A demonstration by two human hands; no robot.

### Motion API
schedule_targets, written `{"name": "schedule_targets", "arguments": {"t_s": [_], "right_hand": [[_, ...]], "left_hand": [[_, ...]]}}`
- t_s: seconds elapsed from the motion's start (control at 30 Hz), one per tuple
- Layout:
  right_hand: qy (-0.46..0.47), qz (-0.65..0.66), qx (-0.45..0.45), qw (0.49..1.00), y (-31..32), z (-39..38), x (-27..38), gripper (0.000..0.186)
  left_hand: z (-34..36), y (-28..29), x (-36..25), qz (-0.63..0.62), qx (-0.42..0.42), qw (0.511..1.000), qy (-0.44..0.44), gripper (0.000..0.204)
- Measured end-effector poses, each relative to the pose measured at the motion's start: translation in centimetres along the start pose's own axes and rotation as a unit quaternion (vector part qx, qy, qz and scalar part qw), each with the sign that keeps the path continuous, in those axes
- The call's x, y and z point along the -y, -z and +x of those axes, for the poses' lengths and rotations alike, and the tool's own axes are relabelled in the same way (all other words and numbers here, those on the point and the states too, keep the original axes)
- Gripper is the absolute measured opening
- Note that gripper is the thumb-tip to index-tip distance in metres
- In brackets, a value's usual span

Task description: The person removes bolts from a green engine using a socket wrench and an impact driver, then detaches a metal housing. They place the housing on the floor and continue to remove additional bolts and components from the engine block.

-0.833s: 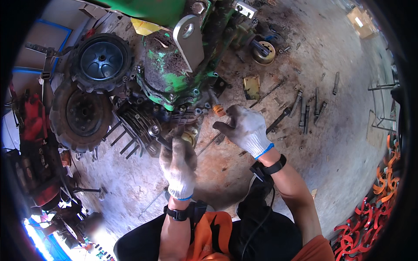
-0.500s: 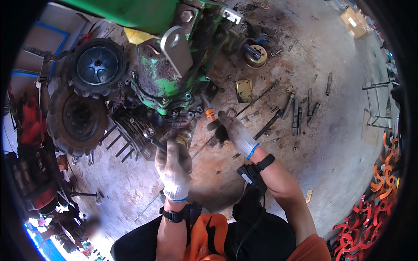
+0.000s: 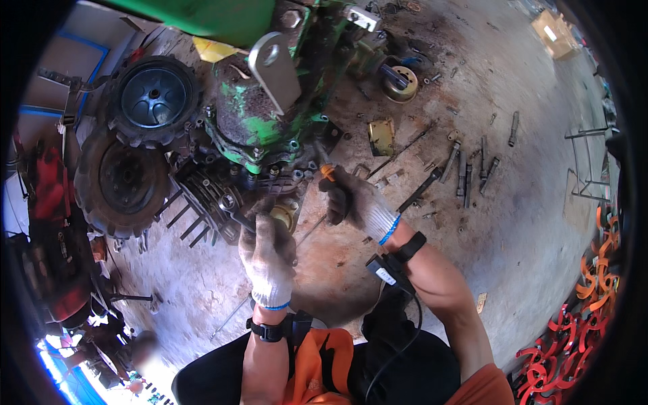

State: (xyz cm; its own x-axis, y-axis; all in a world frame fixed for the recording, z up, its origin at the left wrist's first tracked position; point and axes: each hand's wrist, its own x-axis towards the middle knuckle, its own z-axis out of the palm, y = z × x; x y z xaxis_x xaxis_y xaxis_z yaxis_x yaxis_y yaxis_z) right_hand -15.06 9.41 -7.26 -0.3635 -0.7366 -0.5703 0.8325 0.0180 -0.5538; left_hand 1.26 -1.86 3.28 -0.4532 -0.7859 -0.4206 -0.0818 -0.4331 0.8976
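My left hand, in a soiled white glove, is closed on a dark wrench, whose ring end lies over the finned metal cylinder part. My right hand, gloved too, is closed round an orange-handled tool whose metal end points toward the underside of the green, rusty machine housing; what the tip touches cannot be made out. A silver plate with a hole stands on the housing. A brass-coloured round part sits behind my left fingers.
Two tyred wheels lie at left beside red machinery. Bolts, a flat yellowish plate and a pulley lie on the concrete floor. A cardboard box, a metal frame and red and orange blades are at right.
My right hand has moved left, and its fingers have closed round the orange-handled tool that was just beyond them. My left hand keeps the wrench. The whole view has shifted slightly.
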Motion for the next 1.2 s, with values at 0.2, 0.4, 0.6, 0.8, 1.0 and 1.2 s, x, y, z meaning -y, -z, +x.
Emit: {"name": "schedule_targets", "arguments": {"t_s": [0.2,0.4,0.6,0.8,1.0,1.2], "right_hand": [[0.097,-0.607,-0.175,0.769,-1.0,-2.4,1.6,0.043],[0.393,-0.723,-0.175,0.54,-1.5,-0.7,1.6,0.027],[0.005,-0.137,-0.055,0.989,-0.9,-0.5,1.3,0.051],[0.075,-0.604,-0.173,0.774,-1.0,-2.1,1.9,0.056],[0.342,-0.701,-0.182,0.599,-0.7,-0.8,0.7,0.033],[0.256,-0.506,-0.188,0.802,-0.6,0.1,-0.7,0.023]], "left_hand": [[-0.3,-0.4,-1.0,0.008,-0.017,1.0,-0.001,0.035],[-0.4,-0.2,-1.0,0.048,-0.047,0.998,0.007,0.036],[-0.2,-0.7,-0.4,0.021,-0.004,1.0,0.017,0.038],[0.1,-0.5,-0.7,0.022,-0.021,1.0,0.005,0.038],[0.3,0.1,-0.8,-0.003,-0.02,1.0,0.0,0.035],[0.1,-0.3,-0.4,0.006,-0.003,1.0,0.008,0.037]]}}
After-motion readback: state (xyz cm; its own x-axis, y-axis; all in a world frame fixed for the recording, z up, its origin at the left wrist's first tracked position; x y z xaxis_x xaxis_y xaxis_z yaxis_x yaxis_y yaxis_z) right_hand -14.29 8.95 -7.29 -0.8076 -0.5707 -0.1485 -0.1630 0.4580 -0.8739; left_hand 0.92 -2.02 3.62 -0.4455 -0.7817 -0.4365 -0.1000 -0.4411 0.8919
